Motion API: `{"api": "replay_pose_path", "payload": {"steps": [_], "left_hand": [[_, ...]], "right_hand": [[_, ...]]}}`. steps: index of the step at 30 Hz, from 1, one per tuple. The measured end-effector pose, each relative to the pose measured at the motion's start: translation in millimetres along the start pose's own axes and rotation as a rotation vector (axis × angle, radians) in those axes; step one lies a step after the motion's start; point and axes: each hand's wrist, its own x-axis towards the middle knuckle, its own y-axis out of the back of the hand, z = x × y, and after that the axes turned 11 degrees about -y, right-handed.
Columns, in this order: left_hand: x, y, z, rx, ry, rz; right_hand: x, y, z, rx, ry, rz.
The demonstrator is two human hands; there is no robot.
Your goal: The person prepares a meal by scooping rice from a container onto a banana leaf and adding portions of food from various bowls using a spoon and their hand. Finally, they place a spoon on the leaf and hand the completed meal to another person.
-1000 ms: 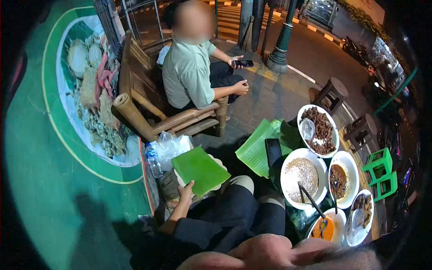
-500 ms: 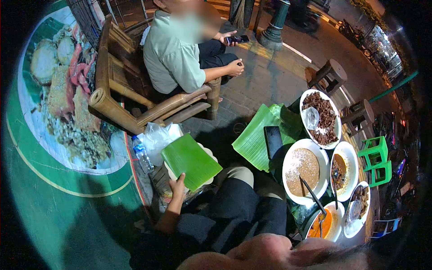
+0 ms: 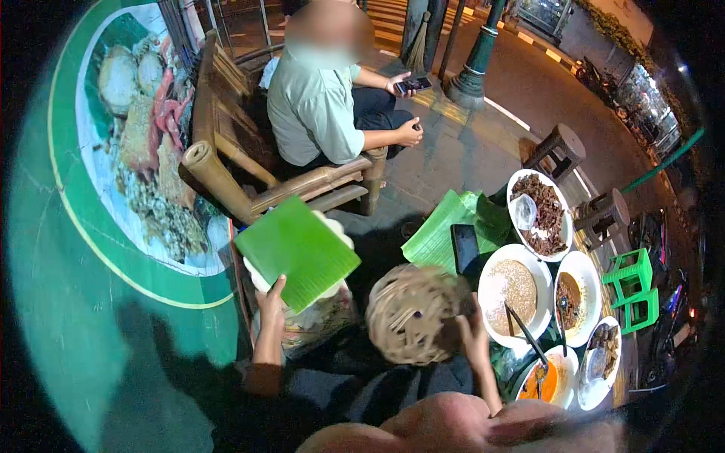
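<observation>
My left hand (image 3: 272, 298) grips the near edge of a white scalloped plate (image 3: 341, 232) with a square piece of banana leaf (image 3: 298, 253) on it; the thumb lies over the leaf. Over my lap, my right hand (image 3: 474, 336) is closed on the right edge of a round, brown woven basket or lid (image 3: 411, 315), somewhat smeared by motion. Just right of that hand stands a white bowl of light brown sauce (image 3: 512, 283). Farther off lie more banana leaves (image 3: 430, 235) with a dark phone (image 3: 465, 248) on them.
More white bowls hold dark shredded food (image 3: 547, 192), brown stew (image 3: 568, 294), orange sauce with a ladle (image 3: 555, 377) and dark pieces (image 3: 604, 340). A person (image 3: 317, 113) with a phone sits on a bamboo bench (image 3: 302, 189). Green stools (image 3: 630, 268) stand at right.
My right hand has come into view with the woven basket or lid over my lap. My left hand has moved the plate and leaf left and slightly up.
</observation>
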Motion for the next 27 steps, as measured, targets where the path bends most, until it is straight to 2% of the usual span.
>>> {"api": "replay_pose_path", "payload": {"steps": [1, 2, 5, 6, 7, 8, 9, 10, 11, 12, 14, 16, 17, 19, 20, 22, 23, 25, 26, 27], "left_hand": [[-6, -7, 20, 0.022, 0.068, -0.127], [-12, -11, 30, 0.048, 0.135, -0.256], [-46, -27, 25, -0.016, 0.346, -0.492], [-64, -39, 32, 0.125, 0.343, -0.521], [-78, -45, 28, 0.078, 0.461, -0.624], [-85, -31, -33, 0.139, 0.515, -0.609], [-103, -39, -30, 0.134, 0.465, -0.711], [-116, -42, -33, 0.169, 0.337, -0.792], [-124, -40, -52, 0.27, 0.24, -0.837], [-129, -42, -58, 0.372, 0.144, -0.879], [-133, -40, -69, 0.389, 0.111, -0.888], [-135, -43, -69, 0.407, 0.08, -0.897], [-134, -43, -70, 0.457, 0.05, -0.905], [-131, -45, -62, 0.572, 0.015, -0.95], [-132, -44, -64, 0.46, 0.04, -0.929], [-124, -33, -91, 0.401, 0.063, -0.923], [-132, -42, -63, 0.261, 0.149, -0.868], [-129, -37, -71, 0.283, 0.09, -0.929], [-134, -44, -53, 0.224, 0.16, -0.875], [-132, -43, -61, 0.19, 0.195, -0.861]], "right_hand": [[-7, -17, 6, 0.185, -0.148, -0.125], [-12, -23, -17, 0.089, 0.011, -0.108], [-20, -40, 16, 0.198, -0.05, -0.195], [-21, -41, 30, 0.176, -0.093, -0.212], [-23, -40, 37, 0.149, -0.133, -0.229], [-29, -39, 39, 0.163, -0.1, -0.149], [-33, -36, 33, 0.235, -0.271, -0.161], [-34, -28, 23, 0.307, -0.443, -0.172], [-36, -13, 13, 0.187, -0.573, -0.271], [-37, -11, 18, 0.251, -0.562, -0.232], [-39, -11, 20, 0.23, -0.699, -0.27], [-43, -20, 21, -0.128, -0.34, -0.085], [-45, -22, 16, -0.265, -0.373, -0.035], [-41, -30, 30, -0.253, -0.361, -0.033], [-40, -33, 38, -0.242, -0.344, -0.028], [-44, -32, 33, 0.031, -0.25, 0.028], [-43, -29, 30, 0.122, -0.339, -0.044], [-42, -23, 23, 0.266, -0.506, -0.139], [-43, -21, 21, 0.32, -0.572, -0.168], [-45, -25, 26, 0.481, -0.593, -0.187]]}}
